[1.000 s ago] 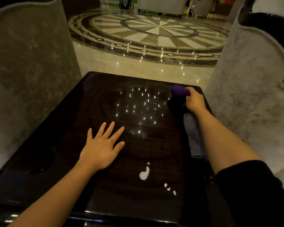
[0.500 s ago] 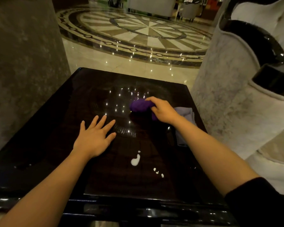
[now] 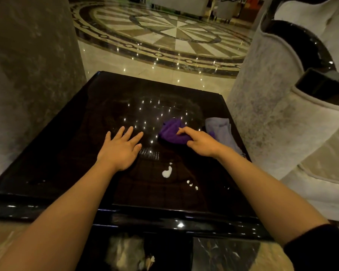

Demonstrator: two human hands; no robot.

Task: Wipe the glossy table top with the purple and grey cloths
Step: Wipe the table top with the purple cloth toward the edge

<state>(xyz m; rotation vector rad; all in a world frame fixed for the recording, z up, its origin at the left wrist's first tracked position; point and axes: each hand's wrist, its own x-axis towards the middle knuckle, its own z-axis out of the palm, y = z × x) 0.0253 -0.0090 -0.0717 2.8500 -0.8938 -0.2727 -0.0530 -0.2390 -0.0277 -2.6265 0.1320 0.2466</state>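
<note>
— Any writing or labels? 
— None readable anywhere.
— Surface? 
— Glossy black table top (image 3: 70, 145), speckled with reflected lights; white foam blobs (image 3: 167, 172) near the front.
— Hands? 
— Left hand (image 3: 119, 148) flat, fingers spread. Right hand (image 3: 201, 142) pinching the purple cloth (image 3: 170, 131) mid-table; grey cloth (image 3: 219, 128) just right. 
— Room? 
— Polished marble floor (image 3: 164, 34), starburst inlay; pale armchairs alongside.

Both my forearms bare from wrist to frame edge. Left hand (image 3: 119, 151): no ring, no watch, no glove that I can see. Right hand (image 3: 201, 142): same, bare, wrist unadorned. Only clothing in view: black sleeve (image 3: 319, 249) on right arm, pushed up near elbow, plain dark fabric, soft rounded cuff edge, no print or logo visible. Left arm shows no sleeve in frame.
</note>
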